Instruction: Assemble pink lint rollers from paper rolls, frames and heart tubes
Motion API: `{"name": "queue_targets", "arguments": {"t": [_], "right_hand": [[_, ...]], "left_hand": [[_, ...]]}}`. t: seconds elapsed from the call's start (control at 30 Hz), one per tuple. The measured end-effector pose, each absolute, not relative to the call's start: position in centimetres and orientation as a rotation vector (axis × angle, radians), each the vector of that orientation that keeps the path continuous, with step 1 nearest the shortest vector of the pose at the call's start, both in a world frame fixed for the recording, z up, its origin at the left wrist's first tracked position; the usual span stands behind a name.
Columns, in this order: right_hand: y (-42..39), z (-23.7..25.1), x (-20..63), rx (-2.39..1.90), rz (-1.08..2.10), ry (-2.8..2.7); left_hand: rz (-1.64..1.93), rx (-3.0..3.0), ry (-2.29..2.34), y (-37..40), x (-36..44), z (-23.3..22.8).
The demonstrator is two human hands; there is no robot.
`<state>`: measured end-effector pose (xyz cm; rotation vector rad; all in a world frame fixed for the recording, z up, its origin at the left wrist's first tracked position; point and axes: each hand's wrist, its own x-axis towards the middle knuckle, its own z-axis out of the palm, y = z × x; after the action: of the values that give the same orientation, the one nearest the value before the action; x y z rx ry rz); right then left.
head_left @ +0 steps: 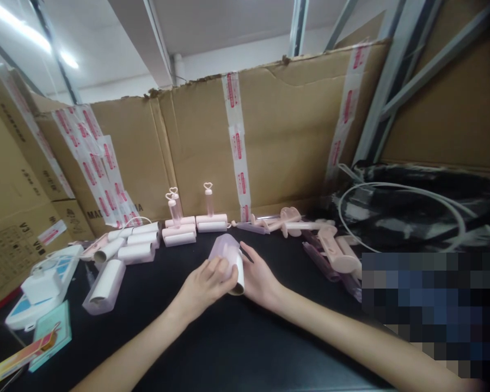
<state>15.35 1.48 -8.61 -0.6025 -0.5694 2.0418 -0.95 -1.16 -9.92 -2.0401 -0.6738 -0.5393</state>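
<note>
Lint roller refill [237, 272] with its clear purplish cover [225, 249] sits dead centre on the black table [228, 348], pinched from both sides: left hand [206, 283] wrapped over the cover, right hand [259, 277] cupping the white roll end, both closed on it. At 9 o'clock there's another covered roll [104, 286] lying loose, plus a white charger [41, 286]. Further back at 11 o'clock, stacked rolls [141, 245] and finished rollers with heart handles [209, 209] stand against the cardboard wall [269, 141]. Pink handles [335, 253] lie at 2 o'clock. Honestly, that cover looks flimsy; squeeze too hard and it could crack or go on crooked.
</note>
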Motion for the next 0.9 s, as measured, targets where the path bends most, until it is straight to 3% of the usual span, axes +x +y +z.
{"name": "queue_targets", "arguments": {"t": [0.33, 0.47, 0.57, 0.67, 0.8, 0.9], "right_hand": [[1.8, -9.3, 15.4, -0.705, 1.971, -0.747], [2.3, -8.9, 16.6, -0.935, 1.867, -1.26], [2.7, -7.7, 18.0, -1.076, 1.609, -1.713], [2.8, -5.8, 19.4, -1.197, 1.468, -1.845], [2.6, -3.5, 20.5, -1.204, 1.358, -1.822], [1.9, -3.4, 19.8, -0.981, 1.323, -1.705]], "left_hand": [[-0.749, -2.047, -0.904, -0.7, -2.8, -8.7], [-0.806, -2.286, -1.275, -0.2, -3.6, -8.4], [-0.959, -2.507, -1.53, 1.0, -4.7, -8.3], [-1.099, -2.708, -1.742, 2.4, -6.5, -8.3], [-0.805, -3.115, -1.989, 3.0, -9.8, -7.3], [-0.653, -3.142, -1.967, 2.3, -11.2, -5.9]]}}
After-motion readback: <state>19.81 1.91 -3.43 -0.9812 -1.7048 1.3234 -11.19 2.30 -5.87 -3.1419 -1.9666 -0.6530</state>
